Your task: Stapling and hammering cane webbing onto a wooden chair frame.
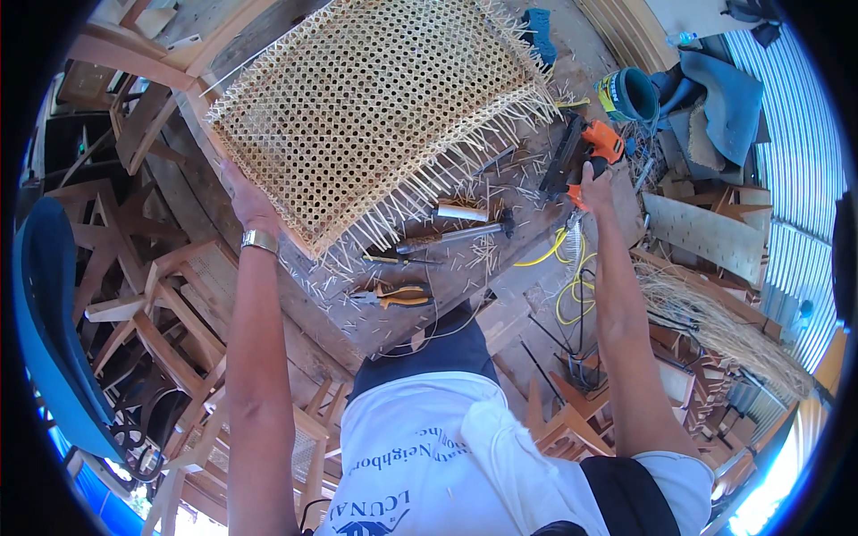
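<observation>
A woven cane panel on a wooden frame lies across the workbench, its loose cane ends sticking out along the near and right edges. My left hand, with a metal watch at the wrist, grips the frame's left edge; some fingers are hidden behind it. Off the panel's right side, my right hand is wrapped round the handle of an orange and black nail gun or stapler. Between the hands lie a hammer, yellow-handled pliers, a thin screwdriver and a white cylinder.
Cane offcuts litter the bench. A yellow coiled hose hangs below the right hand. A green bucket stands at the far right, above a bundle of cane strands. Wooden chair frames crowd the left.
</observation>
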A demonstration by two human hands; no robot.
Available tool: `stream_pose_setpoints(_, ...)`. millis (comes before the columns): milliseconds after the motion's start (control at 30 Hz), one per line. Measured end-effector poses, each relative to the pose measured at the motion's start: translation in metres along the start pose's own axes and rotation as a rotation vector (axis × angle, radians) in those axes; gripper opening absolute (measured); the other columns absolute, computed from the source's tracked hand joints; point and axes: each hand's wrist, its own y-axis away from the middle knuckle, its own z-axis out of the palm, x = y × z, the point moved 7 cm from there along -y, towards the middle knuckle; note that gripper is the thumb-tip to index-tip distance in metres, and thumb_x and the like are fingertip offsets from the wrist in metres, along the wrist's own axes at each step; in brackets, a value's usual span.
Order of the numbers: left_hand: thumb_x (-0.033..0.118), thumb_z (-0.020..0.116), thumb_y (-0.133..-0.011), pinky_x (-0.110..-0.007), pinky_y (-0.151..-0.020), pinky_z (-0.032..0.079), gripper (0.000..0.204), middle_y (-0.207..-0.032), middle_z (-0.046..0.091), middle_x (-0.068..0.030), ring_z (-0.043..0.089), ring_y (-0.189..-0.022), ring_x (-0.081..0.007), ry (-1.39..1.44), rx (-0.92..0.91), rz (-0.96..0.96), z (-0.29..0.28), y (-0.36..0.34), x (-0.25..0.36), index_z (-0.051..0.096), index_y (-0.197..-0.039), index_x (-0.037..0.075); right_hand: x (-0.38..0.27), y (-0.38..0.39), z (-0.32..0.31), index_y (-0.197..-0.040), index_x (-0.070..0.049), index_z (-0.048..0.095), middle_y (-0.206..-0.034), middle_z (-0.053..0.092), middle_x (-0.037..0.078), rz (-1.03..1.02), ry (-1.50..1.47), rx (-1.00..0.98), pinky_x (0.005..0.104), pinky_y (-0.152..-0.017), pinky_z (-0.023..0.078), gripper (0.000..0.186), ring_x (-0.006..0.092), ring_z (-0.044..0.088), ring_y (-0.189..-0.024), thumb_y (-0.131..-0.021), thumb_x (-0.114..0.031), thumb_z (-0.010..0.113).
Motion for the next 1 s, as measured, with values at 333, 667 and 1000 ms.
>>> stream_pose_setpoints(333, 0.061, 0.036, -0.100, -0.037, -0.105, 0.042, 0.071, -0.141, 0.053, -0.0078, 0.055, -0.121, -0.0238, 0.345, -0.258, -0.010, 0.014, 0.008, 0.008, 0.040, -0.148, 0.009, 0.009, -0.003, 0.001, -0.137, 0.008, 0.035, -0.125, 0.057, 0.034, 0.048, -0.027, -0.070, 0.0444, -0.101, 0.044, 0.079, 0.0444, 0.058, -0.117, -0.090, -0.049, 0.060)
stream_pose_setpoints(667, 0.062, 0.038, -0.099, -0.039, -0.106, 0.043, 0.074, -0.143, 0.051, -0.0084, 0.053, -0.125, -0.0249, 0.336, -0.204, -0.024, 0.016, 0.026, 0.022, 0.038, -0.149, 0.008, -0.004, 0.003, -0.013, -0.108, -0.002, 0.063, -0.094, 0.065, 0.007, 0.137, -0.347, -0.096, 0.0334, -0.076, 0.050, 0.038, 0.0194, 0.063, -0.085, -0.080, -0.027, 0.072)
stream_pose_setpoints(1000, 0.062, 0.041, -0.098, -0.041, -0.106, 0.044, 0.074, -0.145, 0.049, -0.0090, 0.053, -0.127, -0.0256, 0.393, -0.228, -0.033, 0.014, 0.014, 0.011, 0.036, -0.150, 0.009, -0.056, 0.018, -0.048, -0.108, -0.005, 0.047, -0.081, 0.058, 0.005, 0.135, -0.735, -0.297, 0.0320, -0.057, 0.053, 0.038, 0.0150, 0.059, -0.063, -0.079, -0.006, 0.072)
